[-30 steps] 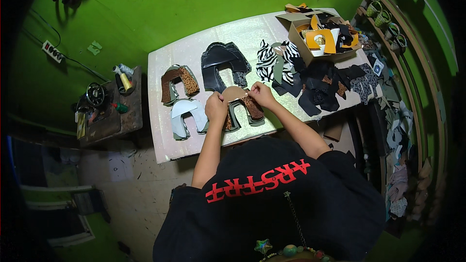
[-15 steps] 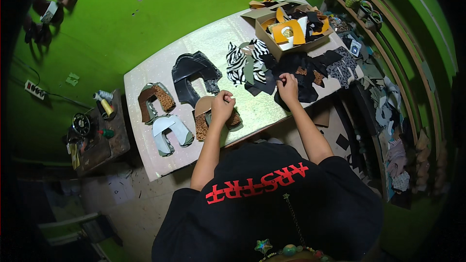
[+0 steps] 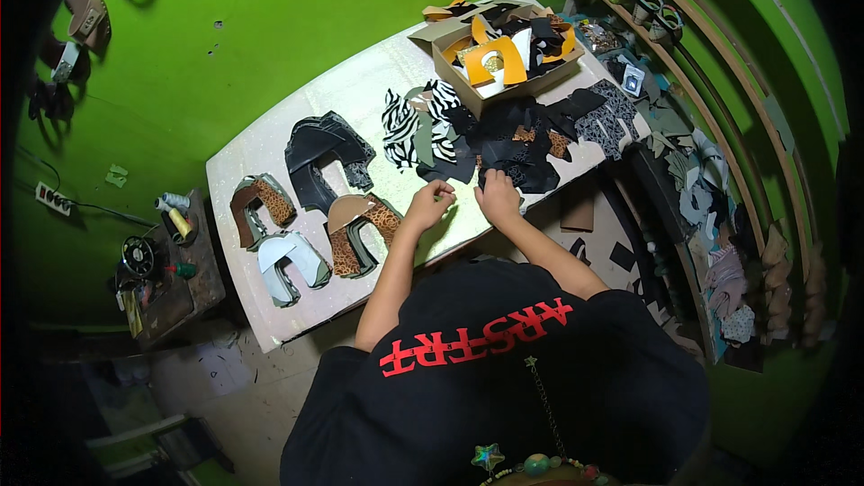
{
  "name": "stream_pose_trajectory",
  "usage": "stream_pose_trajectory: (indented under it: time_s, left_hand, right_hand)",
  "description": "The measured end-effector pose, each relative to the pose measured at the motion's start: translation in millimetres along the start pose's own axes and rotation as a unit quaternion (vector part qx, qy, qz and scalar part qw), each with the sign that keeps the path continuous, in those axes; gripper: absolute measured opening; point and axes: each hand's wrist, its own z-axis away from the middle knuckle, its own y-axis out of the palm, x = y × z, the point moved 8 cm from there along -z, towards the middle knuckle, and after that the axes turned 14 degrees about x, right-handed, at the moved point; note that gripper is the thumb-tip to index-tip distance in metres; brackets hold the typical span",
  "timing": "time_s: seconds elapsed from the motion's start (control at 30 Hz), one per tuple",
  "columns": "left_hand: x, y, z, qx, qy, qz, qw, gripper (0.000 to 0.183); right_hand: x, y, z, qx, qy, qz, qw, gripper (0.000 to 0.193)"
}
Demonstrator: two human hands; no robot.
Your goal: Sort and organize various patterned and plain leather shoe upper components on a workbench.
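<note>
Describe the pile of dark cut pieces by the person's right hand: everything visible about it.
The pile of dark cut pieces is a loose, overlapping heap of flat, mostly black scraps that look like leather or fabric, with a few tan spotted bits and a grey patterned piece at its far side. It lies on the pale table, between the zebra-striped pieces and the open cardboard box. The right hand rests on its near edge.

Black cut pieces (image 3: 517,171): loose overlapping heap, lying flat near the table's (image 3: 270,324) front edge, toward its right end.
</note>
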Motion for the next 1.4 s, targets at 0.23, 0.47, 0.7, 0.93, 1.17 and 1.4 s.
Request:
stream_pose_trajectory:
  time_s: [0.23, 0.47, 0.7, 0.93, 1.17, 1.4]
  left_hand:
    - [-2.4, 7.8, -19.2, 0.007, 0.007, 0.024, 1.0, 0.028]
    - [-80.9, -9.3, -0.3, -0.111, 0.199, -0.099, 0.969, 0.045]
    - [-49.5, -38.1, 23.7, -0.047, 0.036, 0.073, 0.996, 0.024]
    - [-19.6, -90.5, 84.8, -0.132, 0.043, 0.183, 0.973, 0.017]
    - [47.0, -137.4, 156.3, -0.248, -0.015, 0.148, 0.957, 0.015]
    - [103.9, -153.2, 194.0, -0.337, -0.125, 0.091, 0.929, 0.02]
  right_hand:
    - [-9.1, -24.8, -3.7, 0.008, -0.123, -0.192, 0.974, 0.019]
    - [16.5, -56.6, -16.3, 0.125, -0.225, -0.416, 0.872, 0.015]
    - [44.4, -75.1, -35.8, 0.17, -0.206, -0.508, 0.819, 0.012]
    - [81.3, -49.2, -47.4, 0.103, -0.221, -0.498, 0.832, 0.015]
    - [159.2, 5.7, -34.3, 0.142, -0.231, -0.414, 0.869, 0.019]
    - [198.7, 36.6, -14.7, 0.17, -0.199, -0.335, 0.905, 0.023]
